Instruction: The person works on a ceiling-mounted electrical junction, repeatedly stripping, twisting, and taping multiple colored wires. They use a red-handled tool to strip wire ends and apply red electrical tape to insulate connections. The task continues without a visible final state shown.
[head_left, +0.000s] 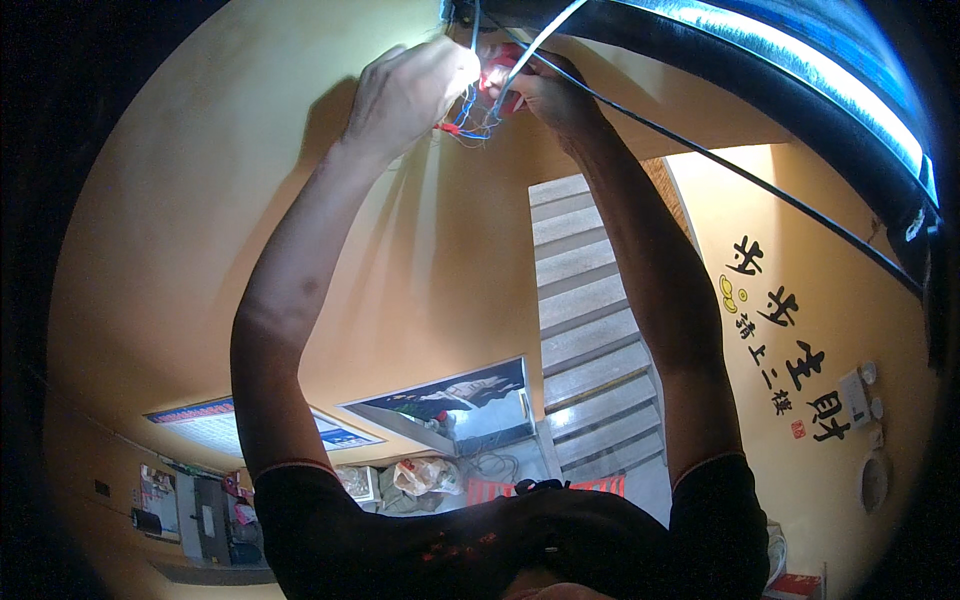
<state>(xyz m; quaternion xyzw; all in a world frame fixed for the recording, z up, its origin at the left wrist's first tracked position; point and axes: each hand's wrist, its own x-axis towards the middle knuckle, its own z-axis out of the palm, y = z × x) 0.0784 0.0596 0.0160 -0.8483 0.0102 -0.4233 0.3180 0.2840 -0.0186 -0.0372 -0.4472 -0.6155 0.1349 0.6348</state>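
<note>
Raised to the top of the view, both hands work close together among thin wires. My left hand (409, 94) is blurred and bright, its fingers bent against the wires; what lies between its fingertips cannot be made out. My right hand (555, 90) grips a red object (514, 102), perhaps a roll of electrical tape, largely hidden by the fingers. Below and between the hands hang loose blue wires (466, 112). A joint wrapped in red (448, 129) sits on them beside my left wrist. A white cable (541, 39) runs down in front of my right hand.
A lit tube lamp (817, 71) in a dark frame curves across the upper right. A black cable (705, 154) slants below it. Stairs (592, 300) rise beyond my right arm. Bags (427, 475) stand low by the wall. The right wall (712, 195) bears large writing.
</note>
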